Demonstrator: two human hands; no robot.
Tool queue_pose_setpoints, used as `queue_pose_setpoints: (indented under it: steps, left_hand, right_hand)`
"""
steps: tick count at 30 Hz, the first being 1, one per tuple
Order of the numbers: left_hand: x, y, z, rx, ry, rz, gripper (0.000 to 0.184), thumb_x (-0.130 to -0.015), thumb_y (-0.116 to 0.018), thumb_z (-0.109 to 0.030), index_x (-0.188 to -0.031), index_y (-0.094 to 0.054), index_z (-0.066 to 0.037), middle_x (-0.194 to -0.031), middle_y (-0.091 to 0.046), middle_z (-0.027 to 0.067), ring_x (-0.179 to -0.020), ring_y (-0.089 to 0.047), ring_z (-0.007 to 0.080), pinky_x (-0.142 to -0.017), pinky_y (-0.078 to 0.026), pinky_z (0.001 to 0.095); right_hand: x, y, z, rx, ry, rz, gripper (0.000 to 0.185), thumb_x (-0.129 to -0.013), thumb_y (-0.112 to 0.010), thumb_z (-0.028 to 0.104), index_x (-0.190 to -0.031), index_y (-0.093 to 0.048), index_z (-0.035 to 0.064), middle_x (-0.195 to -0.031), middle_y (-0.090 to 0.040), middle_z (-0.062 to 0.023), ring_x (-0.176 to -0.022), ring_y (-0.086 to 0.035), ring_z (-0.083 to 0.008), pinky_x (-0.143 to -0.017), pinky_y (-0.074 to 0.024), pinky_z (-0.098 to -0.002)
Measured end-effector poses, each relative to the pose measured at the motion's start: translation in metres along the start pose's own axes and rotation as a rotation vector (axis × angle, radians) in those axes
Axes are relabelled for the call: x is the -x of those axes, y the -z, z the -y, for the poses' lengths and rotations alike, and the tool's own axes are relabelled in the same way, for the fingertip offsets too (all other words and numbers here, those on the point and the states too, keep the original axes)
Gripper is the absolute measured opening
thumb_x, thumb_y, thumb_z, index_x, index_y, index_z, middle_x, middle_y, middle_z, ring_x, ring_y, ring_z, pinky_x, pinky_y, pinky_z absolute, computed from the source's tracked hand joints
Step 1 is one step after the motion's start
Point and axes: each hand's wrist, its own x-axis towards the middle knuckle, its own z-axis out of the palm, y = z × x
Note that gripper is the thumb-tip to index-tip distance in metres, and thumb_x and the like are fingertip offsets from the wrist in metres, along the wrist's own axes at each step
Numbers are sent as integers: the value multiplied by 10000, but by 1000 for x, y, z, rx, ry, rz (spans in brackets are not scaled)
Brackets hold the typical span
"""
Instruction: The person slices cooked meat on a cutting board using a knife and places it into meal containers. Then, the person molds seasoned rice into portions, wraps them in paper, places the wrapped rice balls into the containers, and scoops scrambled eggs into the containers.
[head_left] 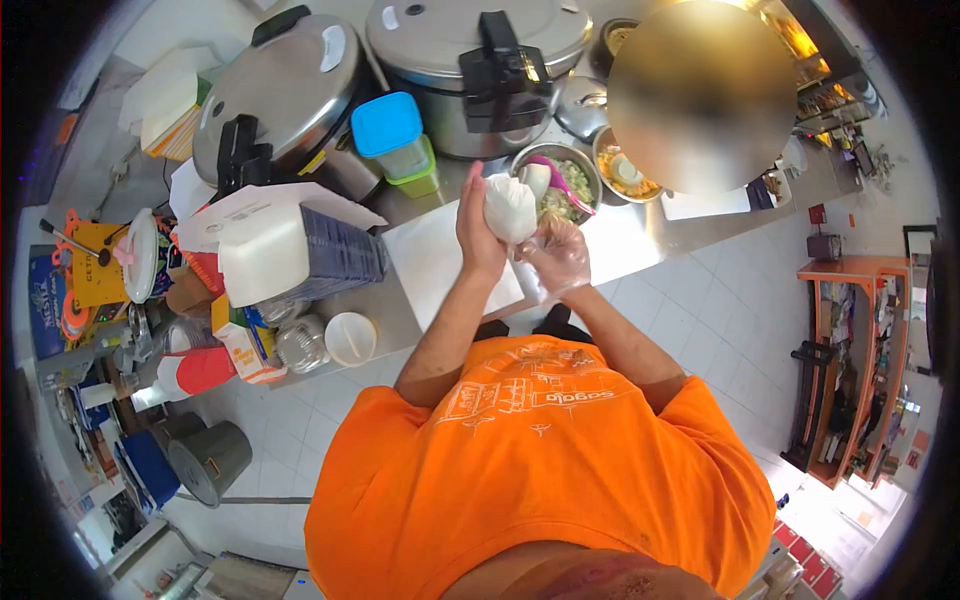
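A rounded white bundle (510, 208) is held up between both hands, above the front edge of the steel counter. My left hand (479, 232) is bare and supports its left side, fingers stretched along it. My right hand (560, 255), in a clear plastic glove, has its fingers closed at the bundle's lower right end. Just behind the hands is a steel bowl (594, 203) of chopped pale green food, with a pink-and-white utensil (572, 180) in it. A white sheet (440, 258) lies on the counter beneath.
Two large lidded steel cookers (290, 90) stand behind. A blue-lidded container (388, 125) sits before them; an open carton (265, 250) and a white tub (350, 339) are at left. A bowl of yellow food (640, 188) is at right, beside a person whose head is blurred.
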Motion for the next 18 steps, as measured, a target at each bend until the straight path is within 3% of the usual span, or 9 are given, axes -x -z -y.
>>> queue_pose_setpoints:
  steps: [1,4,5,8,9,12,13,15,18]
  left_hand:
    - [1,-6,0,100,189,64,605,-996,-470,-474,-1453,-408,-81,-1075,-613,40,-983,-618,157,-874,-509,325]
    - [12,-23,15,-155,364,431,620,-990,-477,-480,-1457,-410,-76,-1041,-616,30,-950,-615,143,-854,-508,306]
    - [11,-26,32,-233,327,564,611,-989,-487,-453,-1461,-410,-72,-1011,-610,17,-939,-606,115,-854,-499,285]
    - [17,-59,86,-813,40,814,623,-986,-498,-393,-1483,-367,-41,-1187,-625,48,-1003,-576,161,-963,-411,276]
    - [26,-76,102,-949,50,877,562,-986,-509,-372,-1460,-410,-87,-1357,-548,114,-1043,-572,213,-964,-389,339]
    - [71,-165,134,-1531,81,1040,464,-991,-498,-367,-1403,-478,-154,-1286,-593,154,-1012,-605,263,-934,-355,405]
    - [74,-182,162,-1727,109,1122,412,-997,-467,-380,-1370,-493,-207,-1075,-667,149,-960,-622,308,-920,-302,430]
    - [85,-201,228,-1807,-29,1103,439,-1005,-431,-393,-1389,-468,-183,-1000,-667,134,-901,-625,320,-910,-300,433]
    - [113,-257,277,-1580,-60,810,541,-1025,-325,-463,-1435,-391,-116,-1180,-588,207,-1042,-591,293,-930,-336,493]
  right_hand:
    - [1,17,30,-203,-139,69,183,-778,-676,-23,-790,-504,39,-775,-667,-113,-651,-673,-199,-628,-555,-311]
    - [9,77,32,-372,-485,139,174,-799,-656,-43,-855,-512,37,-747,-648,-113,-649,-674,-225,-647,-574,-316]
    - [18,97,13,-576,-519,163,195,-803,-637,-68,-897,-519,55,-752,-638,-87,-699,-675,-217,-706,-587,-342]
    - [54,149,17,-730,-524,-11,197,-812,-644,-54,-912,-535,76,-799,-638,-75,-750,-660,-192,-692,-570,-339]
    - [66,177,-12,-683,-510,24,192,-830,-652,-28,-938,-558,100,-863,-640,-64,-773,-642,-177,-663,-544,-330]
    - [103,243,-22,-783,-604,-130,206,-902,-638,128,-1097,-582,92,-979,-632,-69,-816,-626,-181,-691,-514,-314]
    - [115,263,-19,-888,-591,-221,225,-916,-626,163,-1123,-577,87,-991,-628,-70,-835,-621,-181,-709,-515,-318]
    - [137,300,-9,-1088,-559,-393,280,-945,-601,233,-1175,-567,77,-1016,-619,-70,-874,-612,-180,-744,-517,-326]
    - [147,358,-65,-742,-485,-494,356,-981,-541,316,-1243,-554,74,-1098,-619,-75,-959,-621,-192,-810,-523,-335]
